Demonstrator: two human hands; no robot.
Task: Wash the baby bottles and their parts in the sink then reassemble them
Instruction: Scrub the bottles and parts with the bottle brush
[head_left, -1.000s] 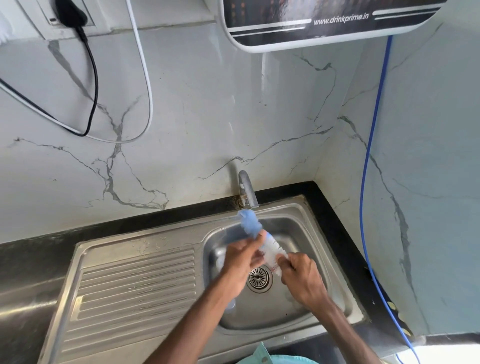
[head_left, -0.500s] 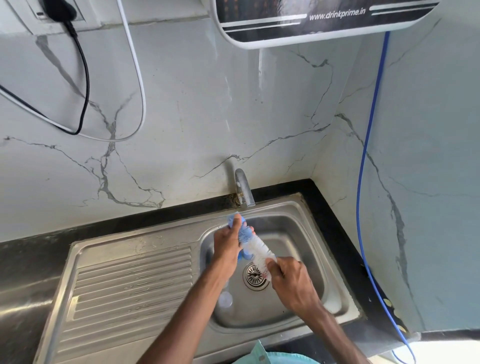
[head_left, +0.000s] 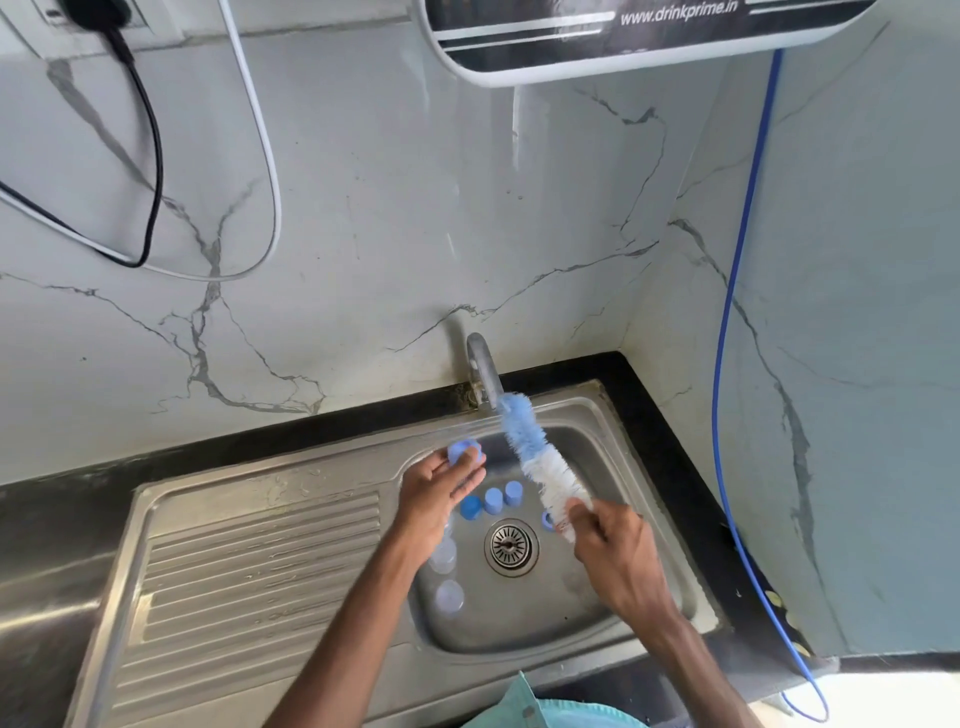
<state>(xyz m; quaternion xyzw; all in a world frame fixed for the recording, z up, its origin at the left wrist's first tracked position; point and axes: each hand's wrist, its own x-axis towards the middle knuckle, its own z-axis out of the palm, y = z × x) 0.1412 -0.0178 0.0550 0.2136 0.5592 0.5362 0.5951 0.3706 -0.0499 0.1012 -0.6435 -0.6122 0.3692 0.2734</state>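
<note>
At the upper left a plug (head_left: 101, 9) sits in a wall socket. A black cable (head_left: 154, 171) and a white cable (head_left: 274, 171) loop down from there across the white, grey-veined marble wall (head_left: 389, 208). Below the wall a black counter (head_left: 62, 499) carries a steel sink (head_left: 602, 415). Its ribbed drainboard (head_left: 260, 561) lies on the left, wet in streaks.

The left hand (head_left: 441, 491) reaches over the basin's left edge and holds a pale blue cap (head_left: 464, 451) at its fingertips. Under that wrist two clear bottles (head_left: 447, 577) rest on the basin floor, one nearer than the other; whether they stand or lie, I cannot tell. Three caps (head_left: 493, 501), all blue, stand close together just behind the drain (head_left: 511, 545).

The tap (head_left: 483, 369) rises at the back rim. A brush (head_left: 540, 457), blue at the tip and white lower down, slants from just below the spout toward the front right. The right hand (head_left: 618, 551) grips its lower end, fingers curled round it. A small blue ring (head_left: 548, 518) lies beside the bristles.

Above, a purifier (head_left: 649, 36) hangs on the wall. At the right a blue tube (head_left: 727, 312) drops from it along the side wall to the counter.
</note>
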